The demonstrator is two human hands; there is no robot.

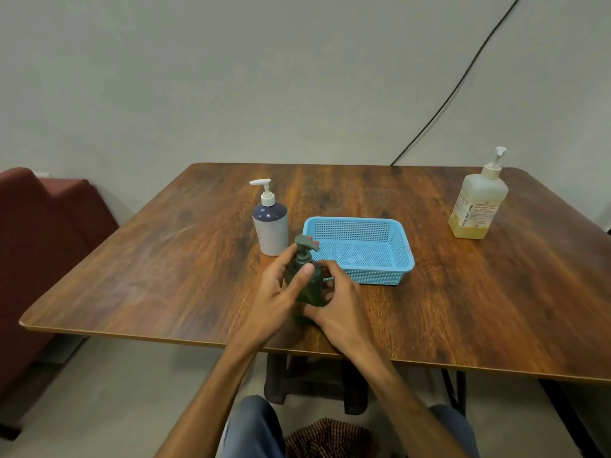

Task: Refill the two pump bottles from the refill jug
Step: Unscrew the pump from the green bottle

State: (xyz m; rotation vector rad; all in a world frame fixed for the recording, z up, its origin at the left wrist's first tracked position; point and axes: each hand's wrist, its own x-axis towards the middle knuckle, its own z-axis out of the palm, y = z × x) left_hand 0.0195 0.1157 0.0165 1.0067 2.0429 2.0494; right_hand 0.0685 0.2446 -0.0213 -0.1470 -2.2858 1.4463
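Note:
A small dark green pump bottle (310, 285) stands on the wooden table (172, 266) near the front edge, its pump head on. My left hand (281, 292) grips it around the neck and collar from the left. My right hand (337, 302) holds its body from the right. Behind it stands a grey bottle with a dark top and white pump (269, 223), untouched. At the far right stands a larger translucent pump jug (477, 200) with a little yellowish liquid at the bottom.
A light blue mesh basket (401, 259) lies just right of and behind the green bottle. A black cable (456, 90) runs down the wall behind the table. A dark red seat (39, 233) stands at the left. My knees show below the table edge.

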